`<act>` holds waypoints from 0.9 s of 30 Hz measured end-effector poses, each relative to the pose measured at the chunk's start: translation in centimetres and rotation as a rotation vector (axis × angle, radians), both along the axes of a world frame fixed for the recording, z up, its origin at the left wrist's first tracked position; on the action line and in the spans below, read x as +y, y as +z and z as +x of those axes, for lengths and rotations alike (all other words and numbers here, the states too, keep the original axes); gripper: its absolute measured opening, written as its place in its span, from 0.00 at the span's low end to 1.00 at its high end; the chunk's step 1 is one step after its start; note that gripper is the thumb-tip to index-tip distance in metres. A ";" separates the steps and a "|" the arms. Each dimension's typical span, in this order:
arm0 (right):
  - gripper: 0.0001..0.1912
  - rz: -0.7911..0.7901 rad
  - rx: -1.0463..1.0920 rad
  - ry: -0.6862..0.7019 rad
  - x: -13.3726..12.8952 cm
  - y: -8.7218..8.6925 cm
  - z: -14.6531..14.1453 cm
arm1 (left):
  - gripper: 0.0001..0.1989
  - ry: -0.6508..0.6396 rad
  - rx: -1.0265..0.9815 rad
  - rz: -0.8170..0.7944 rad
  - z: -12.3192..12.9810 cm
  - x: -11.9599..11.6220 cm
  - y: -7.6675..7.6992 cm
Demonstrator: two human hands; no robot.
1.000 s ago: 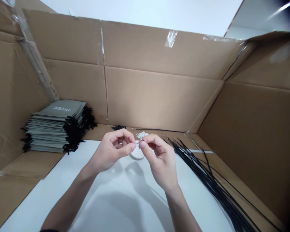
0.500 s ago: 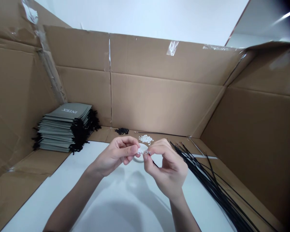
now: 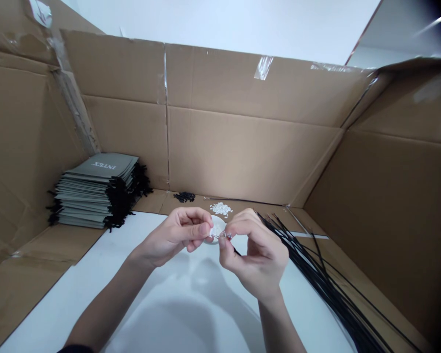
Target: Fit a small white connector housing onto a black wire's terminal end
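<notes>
My left hand [image 3: 178, 234] is closed in a pinch between thumb and fingers on a small white piece [image 3: 212, 233], mostly covered by the fingertips. Facing it, my right hand [image 3: 259, 255] pinches a thin wire end [image 3: 227, 236] with fine, shiny strands pointing toward the white piece. A short bit of black cable [image 3: 237, 251] shows below the right fingers. Whether strand and white piece touch is too small to tell. Behind the fingertips, partly hidden, lies a round white dish [image 3: 217, 226]. Past it sits a heap of small white pieces [image 3: 221, 209].
A bundle of long black cables [image 3: 316, 274] lies along the right side. At back left stands a stack of grey INTEX pouches [image 3: 86, 196] with black cords. Small black pieces [image 3: 184, 197] are heaped at the back. Cardboard walls [image 3: 242, 147] enclose the white table [image 3: 161, 314].
The view has shifted slightly. My right hand has moved a little to the right, so a bit more of the wire shows between the hands. Both pinches stay closed.
</notes>
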State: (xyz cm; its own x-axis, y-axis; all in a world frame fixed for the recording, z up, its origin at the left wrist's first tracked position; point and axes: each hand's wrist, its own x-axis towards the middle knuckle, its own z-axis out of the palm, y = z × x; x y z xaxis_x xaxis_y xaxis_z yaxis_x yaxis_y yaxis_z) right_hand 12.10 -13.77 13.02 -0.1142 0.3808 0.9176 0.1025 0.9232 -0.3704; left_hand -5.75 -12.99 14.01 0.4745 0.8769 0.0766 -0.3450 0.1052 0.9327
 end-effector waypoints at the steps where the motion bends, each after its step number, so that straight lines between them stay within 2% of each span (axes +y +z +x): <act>1: 0.11 -0.002 0.000 0.008 0.0 0.0 0.0 | 0.18 -0.003 0.001 0.003 0.0 0.0 0.0; 20: 0.11 -0.065 0.009 0.025 0.1 -0.1 0.1 | 0.18 0.030 -0.011 0.002 0.2 -0.1 0.3; 27: 0.10 -0.073 -0.056 0.012 0.1 0.1 0.4 | 0.15 0.093 0.016 0.120 0.0 -0.2 0.2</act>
